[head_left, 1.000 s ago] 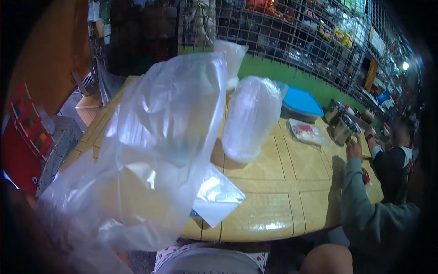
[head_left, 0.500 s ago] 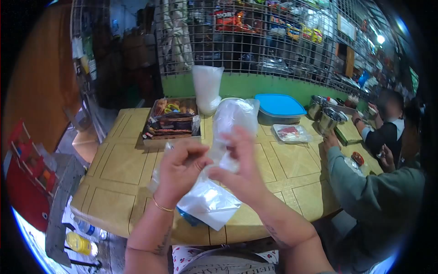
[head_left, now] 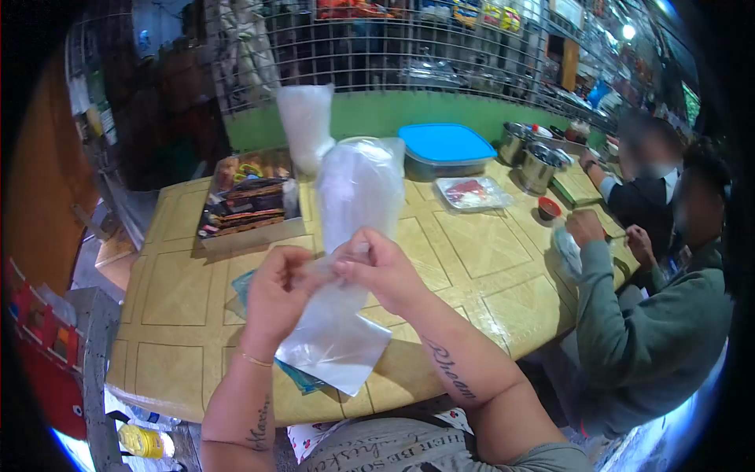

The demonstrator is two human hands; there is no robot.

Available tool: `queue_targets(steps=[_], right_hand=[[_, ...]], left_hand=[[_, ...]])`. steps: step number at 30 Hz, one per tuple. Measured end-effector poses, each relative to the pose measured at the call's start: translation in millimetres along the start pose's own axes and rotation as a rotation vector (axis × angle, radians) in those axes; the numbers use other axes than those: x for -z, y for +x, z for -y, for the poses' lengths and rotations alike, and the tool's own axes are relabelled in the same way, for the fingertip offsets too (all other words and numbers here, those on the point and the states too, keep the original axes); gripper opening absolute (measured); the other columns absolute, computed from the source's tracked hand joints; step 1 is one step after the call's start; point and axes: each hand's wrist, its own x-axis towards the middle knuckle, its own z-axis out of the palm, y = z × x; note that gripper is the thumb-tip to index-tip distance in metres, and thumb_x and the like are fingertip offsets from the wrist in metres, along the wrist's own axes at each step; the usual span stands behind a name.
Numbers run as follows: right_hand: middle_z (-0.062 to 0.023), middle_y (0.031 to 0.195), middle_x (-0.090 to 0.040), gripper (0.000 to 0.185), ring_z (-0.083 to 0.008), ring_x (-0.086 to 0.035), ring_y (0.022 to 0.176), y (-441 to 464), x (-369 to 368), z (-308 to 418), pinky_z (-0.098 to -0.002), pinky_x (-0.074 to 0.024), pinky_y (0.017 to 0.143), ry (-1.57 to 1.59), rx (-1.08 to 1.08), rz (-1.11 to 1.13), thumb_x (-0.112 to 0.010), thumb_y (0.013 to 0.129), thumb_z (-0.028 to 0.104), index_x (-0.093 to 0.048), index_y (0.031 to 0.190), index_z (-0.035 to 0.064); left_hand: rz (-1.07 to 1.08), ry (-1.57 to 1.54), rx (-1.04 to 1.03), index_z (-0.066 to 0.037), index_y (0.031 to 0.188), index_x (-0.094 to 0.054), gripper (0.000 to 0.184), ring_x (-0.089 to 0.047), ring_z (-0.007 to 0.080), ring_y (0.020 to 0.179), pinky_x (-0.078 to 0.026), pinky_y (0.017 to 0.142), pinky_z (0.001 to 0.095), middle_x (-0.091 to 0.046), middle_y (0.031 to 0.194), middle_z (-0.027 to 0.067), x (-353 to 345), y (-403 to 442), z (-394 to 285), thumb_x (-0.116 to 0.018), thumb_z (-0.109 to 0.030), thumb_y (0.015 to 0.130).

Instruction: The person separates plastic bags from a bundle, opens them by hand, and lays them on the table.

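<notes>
Over the near part of the table, my right hand (head_left: 383,271) pinches the top of a clear plastic bag (head_left: 340,303). My left hand (head_left: 277,293) has its fingers curled at the other side of the same bag. Below them lies a shiny white sheet (head_left: 346,358), with teal plastic packaging (head_left: 303,379) partly hidden under it. Just beyond my hands stands a large bundle of clear plastic bags (head_left: 362,189).
A box of packaged snacks (head_left: 248,197) sits at the back left, beside a tall white plastic roll (head_left: 307,126). Toward the right are a blue-lidded container (head_left: 446,149), a wrapped tray (head_left: 472,193), metal pots (head_left: 539,167) and a red bowl (head_left: 549,208). Two people sit there.
My right hand has come down and closed on the bag's top. The view has shifted right. The nearer person's hand has moved from the metal pot to a plastic bag.
</notes>
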Motion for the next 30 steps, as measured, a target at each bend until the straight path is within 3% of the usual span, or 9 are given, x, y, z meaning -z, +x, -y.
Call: queue_targets(steps=[2, 4, 6, 9, 12, 16, 19, 27, 30], right_hand=[[-0.0042, 0.081, -0.062, 0.02, -0.0123, -0.061, 0.075, -3.0, -0.3, 5.1, -0.0272, -0.0499, 0.066, 0.031, -0.06, -0.001, -0.065, 0.088, 0.0, -0.047, 0.09, 0.0087], [-0.0027, 0.079, -0.06, 0.018, -0.0125, -0.058, 0.07, -2.5, 1.5, 4.6, -0.0288, -0.0489, 0.063, -0.18, -0.037, -0.106, -0.066, 0.086, 0.003, -0.051, 0.093, 0.0069], [-0.0014, 0.075, -0.059, 0.016, -0.0113, -0.054, 0.064, 2.5, 4.0, -6.7, -0.0285, -0.0468, 0.061, -0.506, 0.226, -0.164, -0.07, 0.083, 0.008, -0.057, 0.093, 0.0056], [-0.0016, 0.071, -0.058, 0.016, -0.0101, -0.052, 0.064, -5.5, -5.8, 2.5, -0.0271, -0.0452, 0.061, -0.62, 0.097, -0.103, -0.072, 0.082, 0.014, -0.062, 0.09, 0.0041], [-0.0024, 0.069, -0.058, 0.014, -0.0092, -0.053, 0.065, -9.9, -7.5, 2.0, -0.0271, -0.0449, 0.06, -0.719, 0.132, -0.071, -0.071, 0.084, 0.014, -0.063, 0.086, 0.0035], [-0.0027, 0.069, -0.059, 0.012, -0.0092, -0.053, 0.065, -8.8, -3.8, 5.3, -0.0275, -0.0445, 0.06, -0.637, 0.105, -0.09, -0.069, 0.086, 0.013, -0.062, 0.087, 0.0032], [-0.003, 0.069, -0.06, 0.011, -0.0092, -0.053, 0.065, -7.3, 0.6, 2.1, -0.0276, -0.0445, 0.059, -0.608, 0.122, -0.073, -0.068, 0.087, 0.012, -0.062, 0.087, 0.003], [-0.0011, 0.073, -0.062, 0.008, -0.0081, -0.055, 0.067, -5.7, 8.9, -2.5, -0.0263, -0.0458, 0.062, -0.643, 0.219, -0.048, -0.067, 0.086, 0.008, -0.061, 0.089, 0.0037], [-0.0002, 0.078, -0.063, 0.009, -0.0084, -0.057, 0.072, -4.0, 9.9, -7.0, -0.0258, -0.0468, 0.066, -0.358, 0.187, -0.007, -0.067, 0.085, 0.004, -0.061, 0.091, 0.0043]], left_hand=[[0.029, 0.119, 0.074, -0.003, 0.098, -0.063, 0.017, -0.056, 0.0062, 0.076, -0.048, 0.07, 0.0232, -0.063, 0.084, -0.0006, 4.4, 3.0, 3.1, -0.072, -0.006, 0.083], [0.006, 0.15, 0.047, -0.002, 0.103, -0.064, 0.02, -0.058, 0.008, 0.08, -0.049, 0.075, 0.0242, -0.064, 0.09, 0.0009, 15.2, 8.0, 16.9, -0.07, -0.008, 0.085], [-0.005, 0.051, -0.007, -0.001, 0.107, -0.064, 0.023, -0.059, 0.0106, 0.086, -0.049, 0.081, 0.0255, -0.065, 0.096, 0.003, 8.9, 5.9, 2.0, -0.069, -0.009, 0.086], [0.123, 0.261, -0.234, 0.0, 0.112, -0.063, 0.028, -0.06, 0.0134, 0.091, -0.049, 0.087, 0.0275, -0.065, 0.102, 0.006, -1.6, -1.5, -9.3, -0.069, -0.009, 0.086], [0.224, 0.141, -0.018, -0.001, 0.098, -0.065, 0.021, -0.057, 0.0093, 0.073, -0.048, 0.068, 0.0232, -0.064, 0.084, 0.0031, -0.9, 1.1, 7.2, -0.071, -0.018, 0.088], [0.203, 0.144, 0.132, -0.004, 0.081, -0.061, 0.02, -0.048, 0.0044, 0.059, -0.039, 0.052, 0.0202, -0.056, 0.067, -0.0033, 6.8, 5.5, 7.4, -0.067, -0.021, 0.091], [0.25, 0.203, 0.111, -0.006, 0.079, -0.058, 0.02, -0.047, 0.0039, 0.057, -0.038, 0.05, 0.0208, -0.053, 0.065, -0.0051, 10.9, 7.5, 12.4, -0.066, -0.019, 0.092], [0.413, 0.034, 0.187, -0.006, 0.082, -0.058, 0.011, -0.047, 0.0041, 0.064, -0.039, 0.059, 0.0204, -0.053, 0.071, -0.0061, -2.9, 1.9, 11.9, -0.062, -0.008, 0.091], [0.406, 0.079, 0.216, -0.006, 0.082, -0.057, 0.01, -0.045, 0.0045, 0.065, -0.038, 0.059, 0.021, -0.051, 0.072, -0.0061, -1.2, 3.5, 10.2, -0.061, -0.007, 0.091]])
